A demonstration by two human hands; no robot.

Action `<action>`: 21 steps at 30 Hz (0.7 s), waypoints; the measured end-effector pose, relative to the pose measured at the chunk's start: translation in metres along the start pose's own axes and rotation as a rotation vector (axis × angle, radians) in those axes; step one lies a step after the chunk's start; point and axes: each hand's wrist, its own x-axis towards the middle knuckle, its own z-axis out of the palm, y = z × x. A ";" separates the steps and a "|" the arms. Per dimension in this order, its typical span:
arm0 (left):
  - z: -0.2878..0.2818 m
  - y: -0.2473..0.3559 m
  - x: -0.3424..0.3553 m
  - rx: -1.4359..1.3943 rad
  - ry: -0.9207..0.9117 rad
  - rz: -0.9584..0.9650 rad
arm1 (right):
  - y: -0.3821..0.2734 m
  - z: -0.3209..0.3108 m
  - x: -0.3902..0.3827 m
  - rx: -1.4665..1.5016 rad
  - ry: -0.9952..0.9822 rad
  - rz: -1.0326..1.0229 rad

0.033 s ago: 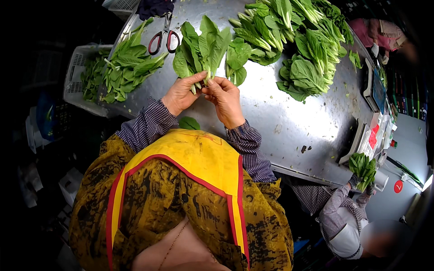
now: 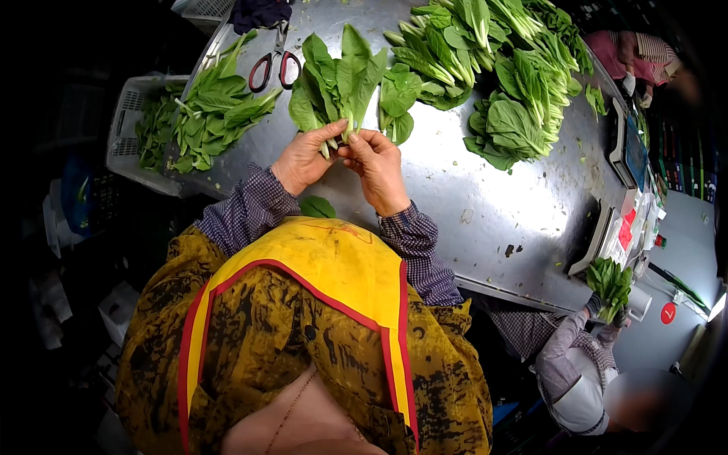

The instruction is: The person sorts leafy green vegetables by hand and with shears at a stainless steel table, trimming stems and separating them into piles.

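Observation:
Over the near side of a metal table [image 2: 485, 205], both my hands hold the stem ends of a small bunch of leafy greens [image 2: 332, 87], leaves pointing away from me. My left hand [image 2: 302, 159] wraps its fingers round the pale stems. Thumb and fingers of my right hand [image 2: 381, 171] pinch a stem on the bunch's right side. Just right of the bunch lie a few more green leaves [image 2: 399, 97]. Scissors [image 2: 280, 48] with red and black handles rest beyond my left hand. One loose leaf [image 2: 317, 206] lies by my apron [image 2: 326, 243].
Greens are heaped at the far right [image 2: 523, 114] and at the left edge [image 2: 216, 114], beside a white plastic crate [image 2: 121, 140]. Dark cloth [image 2: 259, 14] lies at the back. Scales [image 2: 631, 155] stand on the right. A co-worker's gloved hands [image 2: 593, 305] hold greens; another person [image 2: 633, 57] is farther off.
The leaf tops of the held bunch have shifted very slightly. My hands keep the same grip and place.

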 end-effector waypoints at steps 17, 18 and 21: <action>0.028 0.049 -0.023 0.182 0.173 0.497 | 0.046 -0.002 0.047 -0.617 -0.174 0.083; 0.032 0.056 -0.024 0.193 0.221 0.442 | 0.043 -0.005 0.046 -1.114 -0.433 0.035; 0.026 0.059 -0.025 0.208 0.153 0.436 | -0.012 0.018 0.025 -1.207 -0.276 -0.019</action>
